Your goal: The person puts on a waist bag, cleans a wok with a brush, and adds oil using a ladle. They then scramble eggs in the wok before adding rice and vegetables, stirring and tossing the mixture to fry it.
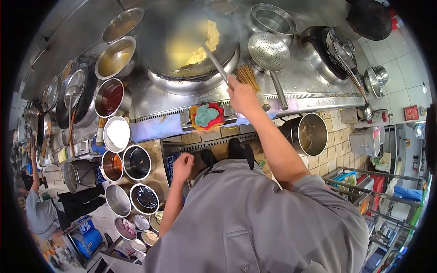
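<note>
My right hand is closed around the metal handle of a ladle, whose far end reaches into the wok. A blurred patch covers part of the wok, so the ladle's head is not clear. Yellow, egg-like food lies in the wok near that end. Just right of the handle is a bamboo wok brush. My left hand hangs low in front of my body with its fingers curled, and nothing shows in it. Nearest to it on the left is a pot of dark liquid.
A perforated skimmer rests right of the wok. A bowl of yellow liquid, a pot of red liquid and a white-powder container line the left. Cloths sit at the stove's front edge. Another person stands far left.
</note>
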Demonstrator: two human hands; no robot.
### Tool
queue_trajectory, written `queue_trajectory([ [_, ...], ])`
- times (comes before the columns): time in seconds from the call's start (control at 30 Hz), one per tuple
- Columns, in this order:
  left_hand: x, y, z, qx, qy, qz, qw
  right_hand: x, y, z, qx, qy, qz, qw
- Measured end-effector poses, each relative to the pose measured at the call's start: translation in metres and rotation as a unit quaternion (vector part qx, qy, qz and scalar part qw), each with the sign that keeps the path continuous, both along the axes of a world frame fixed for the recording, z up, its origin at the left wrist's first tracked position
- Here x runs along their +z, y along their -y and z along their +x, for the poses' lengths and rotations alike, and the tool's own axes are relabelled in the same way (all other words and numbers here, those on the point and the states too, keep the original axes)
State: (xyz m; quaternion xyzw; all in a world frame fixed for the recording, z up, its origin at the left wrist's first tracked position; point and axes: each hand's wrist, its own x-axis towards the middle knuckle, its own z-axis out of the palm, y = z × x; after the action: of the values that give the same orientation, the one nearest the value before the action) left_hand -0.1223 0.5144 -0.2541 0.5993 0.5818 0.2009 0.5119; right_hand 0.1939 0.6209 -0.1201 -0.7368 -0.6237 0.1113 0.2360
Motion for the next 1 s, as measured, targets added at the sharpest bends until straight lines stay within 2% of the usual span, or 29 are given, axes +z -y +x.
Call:
queue_trajectory([
  [0.03, 0.021, -0.014, 0.011, -0.002, 0.013, 0.031, 0.999, 0.004, 0.010, 0.006, -0.003, -0.001, 0.002, 1.000],
  [0.1, 0.062, -0.035, 0.026, -0.012, -0.021, 0.088, 0.996, 0.029, 0.032, 0.036, 0.080, -0.140, -0.059, 0.985],
  [0.13, 0.085, -0.042, 0.032, -0.014, -0.017, 0.116, 0.993, 0.044, 0.033, 0.051, 0.080, -0.140, -0.058, 0.985],
  [0.2, 0.126, -0.052, 0.046, -0.016, -0.011, 0.127, 0.992, 0.074, 0.025, 0.076, -0.014, -0.288, -0.232, 0.929],
  [0.27, 0.153, -0.058, 0.060, -0.014, -0.010, 0.140, 0.990, 0.061, 0.003, 0.073, -0.014, -0.269, -0.211, 0.940],
  [0.33, 0.172, -0.060, 0.077, -0.039, -0.004, 0.151, 0.988, 0.014, -0.027, 0.053, 0.026, -0.090, 0.007, 0.996],
  [0.4, 0.189, -0.058, 0.090, -0.047, -0.015, 0.170, 0.984, 0.013, -0.034, 0.019, -0.023, -0.033, -0.050, 0.998],
  [0.47, 0.195, -0.059, 0.098, -0.057, -0.025, 0.193, 0.979, 0.006, -0.019, 0.022, 0.026, -0.087, -0.043, 0.995],
  [0.57, 0.204, -0.052, 0.091, -0.038, -0.037, 0.279, 0.959, -0.003, 0.008, 0.078, 0.136, -0.196, -0.012, 0.971],
  [0.6, 0.204, -0.051, 0.088, -0.033, -0.040, 0.286, 0.957, 0.026, 0.008, 0.097, 0.103, -0.282, -0.148, 0.942],
  [0.67, 0.199, -0.041, 0.076, 0.023, 0.003, 0.210, 0.977, 0.085, 0.006, 0.108, 0.044, -0.309, -0.219, 0.924],
  [0.7, 0.196, -0.040, 0.073, 0.035, 0.027, 0.205, 0.978, 0.083, -0.002, 0.107, 0.044, -0.309, -0.218, 0.925],
  [0.77, 0.188, -0.044, 0.070, 0.029, 0.030, 0.208, 0.977, 0.070, -0.029, 0.096, 0.070, -0.158, -0.082, 0.982],
  [0.8, 0.187, -0.045, 0.068, 0.023, 0.028, 0.208, 0.977, 0.058, -0.045, 0.087, 0.071, -0.155, -0.078, 0.982],
  [0.87, 0.199, -0.052, 0.072, -0.002, 0.031, 0.217, 0.976, 0.028, -0.078, 0.059, -0.003, -0.115, 0.001, 0.993],
  [0.93, 0.215, -0.059, 0.074, -0.045, 0.016, 0.238, 0.970, 0.011, -0.099, 0.034, -0.042, -0.151, 0.012, 0.988],
  [0.97, 0.220, -0.061, 0.072, -0.056, 0.023, 0.236, 0.970, -0.007, -0.109, 0.025, -0.036, -0.172, 0.060, 0.983],
  [1.0, 0.222, -0.062, 0.068, -0.066, 0.030, 0.229, 0.971, -0.028, -0.117, 0.016, -0.029, -0.145, 0.102, 0.984],
])
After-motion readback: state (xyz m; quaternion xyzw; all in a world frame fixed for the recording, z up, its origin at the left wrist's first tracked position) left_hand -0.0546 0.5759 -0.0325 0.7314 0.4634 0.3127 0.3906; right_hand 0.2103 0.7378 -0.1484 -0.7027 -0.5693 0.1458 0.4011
